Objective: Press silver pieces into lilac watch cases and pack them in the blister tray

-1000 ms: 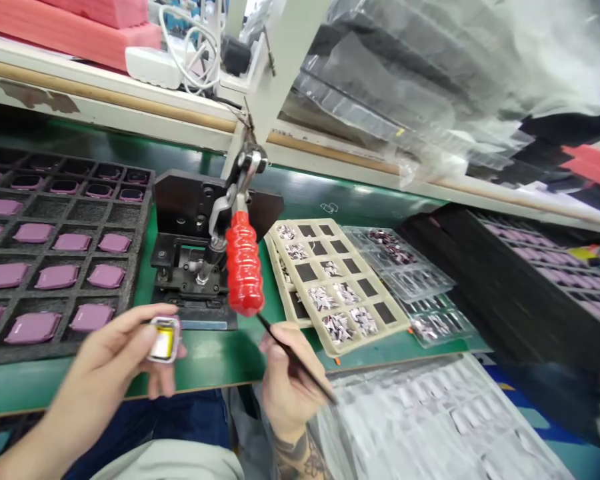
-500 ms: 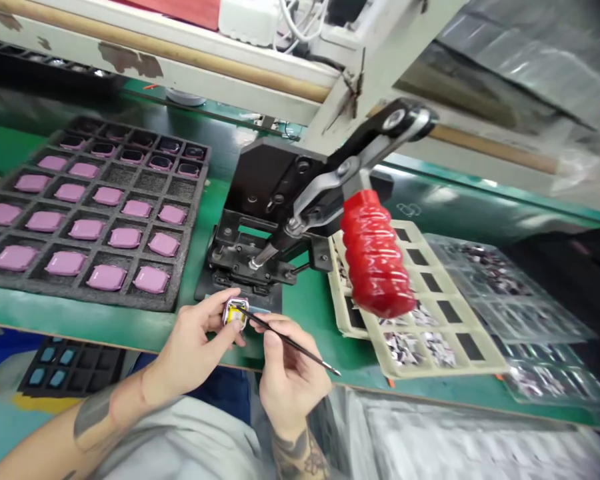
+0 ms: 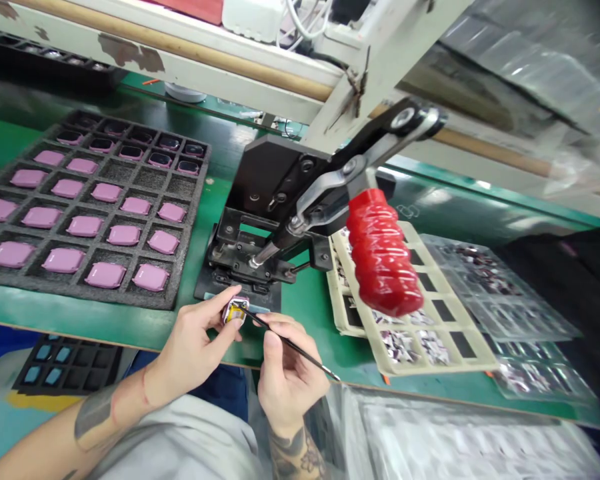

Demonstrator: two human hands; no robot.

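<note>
Between the thumb and fingers of my left hand (image 3: 195, 347) is a small pinkish-purple watch case (image 3: 235, 311), its open side up and a yellow part showing inside. My right hand (image 3: 293, 373) pinches a thin black tool (image 3: 300, 348), which looks like tweezers or a probe. The tool's tip reaches into the case at its upper right; what exactly it touches is too small to tell. Both hands are just in front of a black toggle press (image 3: 250, 260) with a red grip handle (image 3: 383, 257).
A dark foam tray (image 3: 177, 293) of purple watch cases lies to the left. On the right are cream trays (image 3: 390, 360) of small parts and clear plastic trays (image 3: 540, 327). A black tray (image 3: 87, 367) with blue pieces sits below the bench edge. A shelf beam (image 3: 190, 53) crosses behind.
The view has shifted slightly. My left hand still holds the watch case, which looks tilted a little differently, and the tool's tip stays inside it.
</note>
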